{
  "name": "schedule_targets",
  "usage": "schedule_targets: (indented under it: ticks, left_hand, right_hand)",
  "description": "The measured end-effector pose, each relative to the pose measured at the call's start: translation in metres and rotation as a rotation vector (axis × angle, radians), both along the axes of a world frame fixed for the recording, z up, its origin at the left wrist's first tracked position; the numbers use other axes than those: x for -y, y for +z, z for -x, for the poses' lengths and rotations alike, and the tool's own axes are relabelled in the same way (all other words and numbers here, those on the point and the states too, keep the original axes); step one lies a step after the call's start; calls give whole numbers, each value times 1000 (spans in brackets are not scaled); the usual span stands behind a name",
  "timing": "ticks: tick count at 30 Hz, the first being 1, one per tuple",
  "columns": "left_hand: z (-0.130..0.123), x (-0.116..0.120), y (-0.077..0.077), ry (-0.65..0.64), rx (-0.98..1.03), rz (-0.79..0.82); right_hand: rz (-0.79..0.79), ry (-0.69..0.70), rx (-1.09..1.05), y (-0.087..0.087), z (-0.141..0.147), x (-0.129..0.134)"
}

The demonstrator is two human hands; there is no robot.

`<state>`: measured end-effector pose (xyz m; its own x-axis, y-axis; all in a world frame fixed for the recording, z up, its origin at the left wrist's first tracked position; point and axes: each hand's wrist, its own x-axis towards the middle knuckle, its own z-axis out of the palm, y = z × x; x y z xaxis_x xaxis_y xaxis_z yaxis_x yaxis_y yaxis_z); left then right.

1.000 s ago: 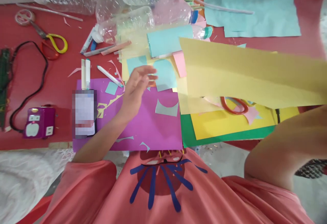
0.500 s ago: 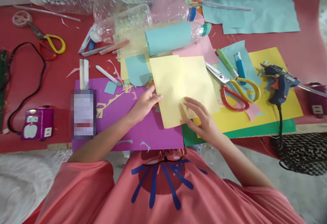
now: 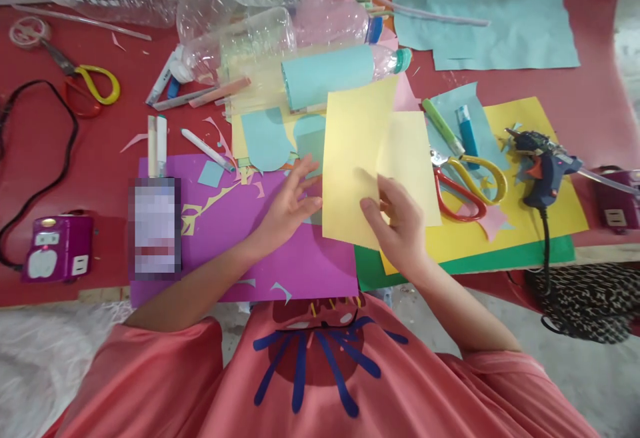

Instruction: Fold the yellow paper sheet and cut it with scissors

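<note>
A pale yellow sheet of paper (image 3: 353, 165) is pinched near its lower right side by my right hand (image 3: 397, 225), thumb on top and fingers behind. Its left edge is close to my left hand (image 3: 293, 208), which is open, fingers apart, over the purple sheet (image 3: 280, 265). Another pale yellow sheet (image 3: 413, 165) lies partly behind the held one. Left of it are light blue cut pieces (image 3: 265, 138) with rounded ends. Scissors with red and yellow handles (image 3: 463, 191) lie right of my right hand, their blades mostly covered by paper.
Clear plastic bottles crowd the back, one wrapped in light blue paper (image 3: 330, 71). A glue gun (image 3: 545, 165) rests on a yellow sheet (image 3: 525, 225) at right. At left are a phone (image 3: 156, 228), another pair of scissors (image 3: 75, 75), a purple box with outlets (image 3: 60, 248) and markers (image 3: 207, 149).
My right hand has taken hold of a pale yellow sheet and lifted it, tilting it leftward off the other one. More light blue paper shows behind it. My left hand stays open.
</note>
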<state>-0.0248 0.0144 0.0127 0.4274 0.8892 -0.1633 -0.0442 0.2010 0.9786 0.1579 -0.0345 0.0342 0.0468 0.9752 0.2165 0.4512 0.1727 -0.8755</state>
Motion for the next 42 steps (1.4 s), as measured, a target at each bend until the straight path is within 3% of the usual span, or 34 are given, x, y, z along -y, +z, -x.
schedule_targets:
  ticks: [3, 5, 8, 10, 13, 16, 19, 23, 27, 32, 39, 42]
  left_hand:
    - [2, 6, 4, -58, 130, 90]
    - [3, 9, 7, -50, 157, 231]
    - [5, 9, 11, 8, 125, 407]
    - [5, 6, 11, 91, 55, 417]
    - [6, 1, 7, 210, -75, 342]
    - [9, -5, 1, 247, -132, 244]
    - [12, -12, 0, 281, -76, 172]
    - [16, -23, 6, 336, -7, 240]
    - [20, -29, 9, 247, -13, 394]
    - [16, -28, 12, 218, 53, 423]
    - [7, -23, 5, 96, 58, 377]
    - [5, -20, 1, 105, 36, 375]
  right_hand:
    - [-91, 234, 156, -1, 12, 3]
    - [-68, 373, 235, -5, 20, 5]
    - [11, 495, 317, -11, 25, 8]
    - [18, 538, 319, -12, 23, 10]
    - [-46, 513, 212, -8, 17, 14]
    - [-53, 460, 112, -4, 8, 19]
    - [51, 400, 126, -5, -1, 25]
    - [250, 278, 53, -10, -15, 28]
    - [388, 106, -169, -12, -28, 26]
    - [346, -50, -330, -16, -37, 27]
    - [316, -49, -347, -21, -37, 22]
    - [303, -22, -368, -17, -39, 18]
